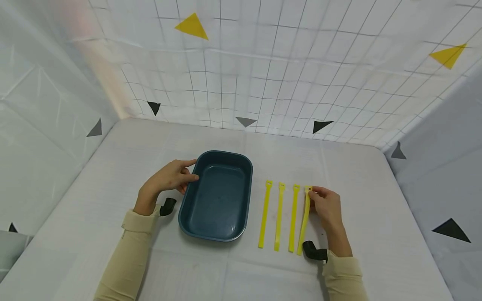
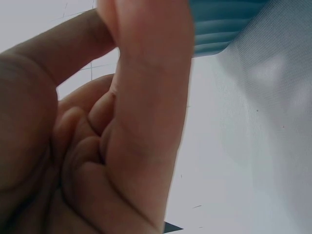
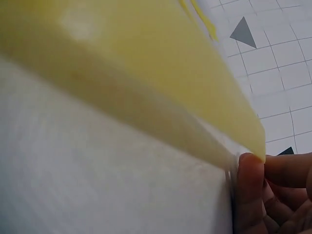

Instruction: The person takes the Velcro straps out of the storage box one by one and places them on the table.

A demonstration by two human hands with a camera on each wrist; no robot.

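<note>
Frankly, my two wrist views give me little: the left wrist camera is almost filled by the palm and curled fingers of the left hand [image 2: 97, 146], with only a sliver of the blue tray [image 2: 224, 24] at the top, and the right wrist camera is swamped by a blurred yellow band, the strap [image 3: 146, 83] seen from very close, with one fingertip [image 3: 248, 170] at its end. I therefore read the scene from the head view. There the right hand [image 1: 326, 207] pinches the far, looped end of the rightmost yellow strap [image 1: 304, 219] between thumb and fingertips, the strap's top lifted slightly while its near end lies on the white table [image 1: 376, 209]. Just to the left of that pinch lie three more yellow straps [image 1: 279, 215], parallel and apart from one another, flat on the cloth. Farther left sits the tray [image 1: 216, 196], and the left hand [image 1: 167, 179] rests at its left rim, fingers bent over the edge; whether they truly clamp it I cannot tell. To the right of the pinch the table is open up to the white side wall [image 1: 444, 159]. Both forearms, in beige sleeves [image 1: 128, 251], come in low from the near edge, wrists bent inward.
</note>
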